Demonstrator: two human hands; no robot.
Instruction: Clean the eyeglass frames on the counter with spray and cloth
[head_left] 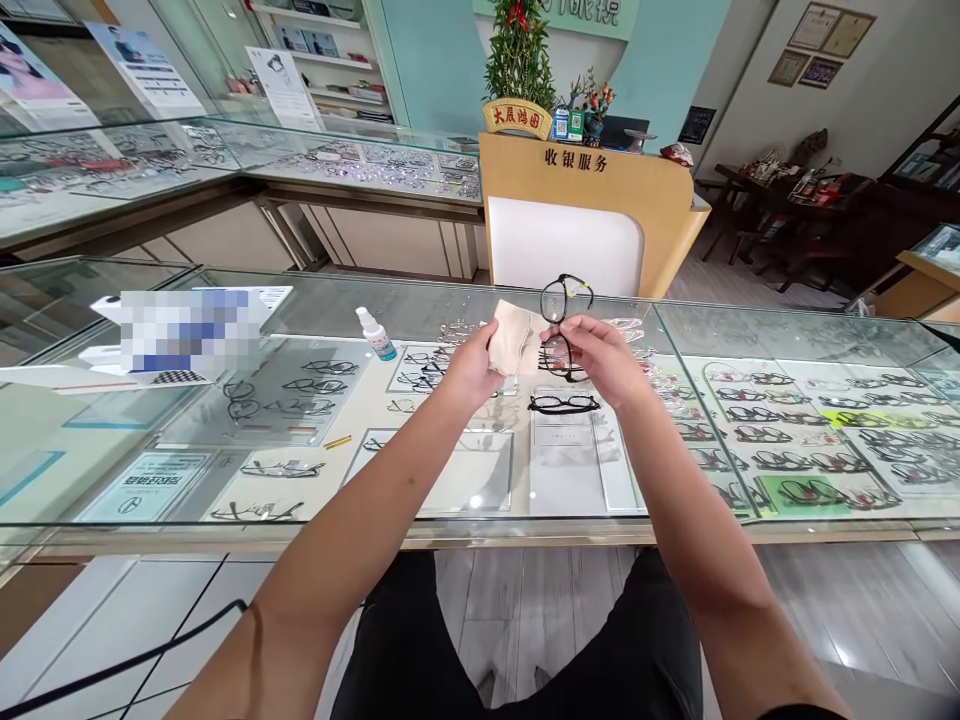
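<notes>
Above the glass counter, my left hand [474, 362] is closed on a folded beige cloth [513, 338]. Close to its right, my right hand [600, 352] pinches a pair of black-framed eyeglasses [568, 280] near the bridge. The glasses are turned upright, with one lens above my fingers and the other below. The cloth's right edge lies close beside the frame; whether they touch I cannot tell. Another pair of black glasses [564, 404] rests on the counter just below my right hand. Left of my hands stands a small spray bottle [376, 334] with blue liquid.
Under the glass counter top [480, 530] lie several rows of eyeglasses [810, 460]. A pixelated paper box or leaflet [187, 335] sits at the left. A short yellow stick [337, 442] lies left of my forearm. Across the aisle stands a wooden cashier desk [675, 225] with plants.
</notes>
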